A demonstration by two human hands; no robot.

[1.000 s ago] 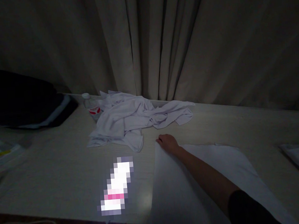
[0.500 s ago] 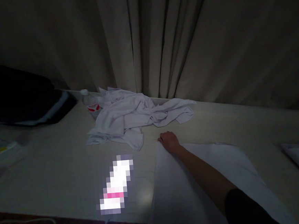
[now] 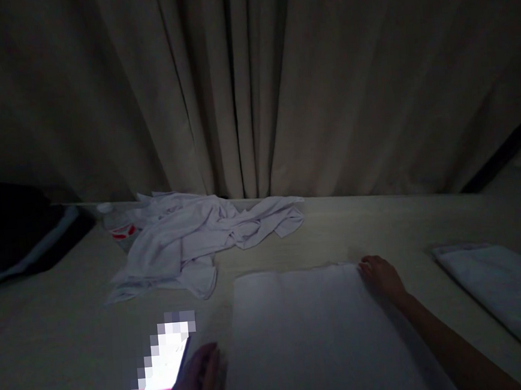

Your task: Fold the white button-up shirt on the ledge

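A flat white cloth (image 3: 302, 330) lies spread in front of me, its far edge fairly straight. At its far right corner is my right hand (image 3: 383, 276), with fingers curled closed on the fabric. My left hand (image 3: 197, 380) is low in the view, between the cloth's left edge and a lit phone-like screen (image 3: 165, 362). Motion blur and shadow smear its fingers, so I cannot tell whether it touches the cloth. The screen is largely pixelated. Beyond them lies a crumpled white garment (image 3: 195, 233) in a loose heap.
A clear bottle (image 3: 121, 230) with a red label stands behind the heap's left end. Dark fabric (image 3: 15, 238) with a pale stripe lies far left. On the right is a folded white cloth (image 3: 502, 284). Curtains (image 3: 324, 82) hang behind the table (image 3: 362, 223).
My right hand has moved from the cloth's far left corner to its far right corner. My left hand has come into view beside the screen. The view has shifted rightward.
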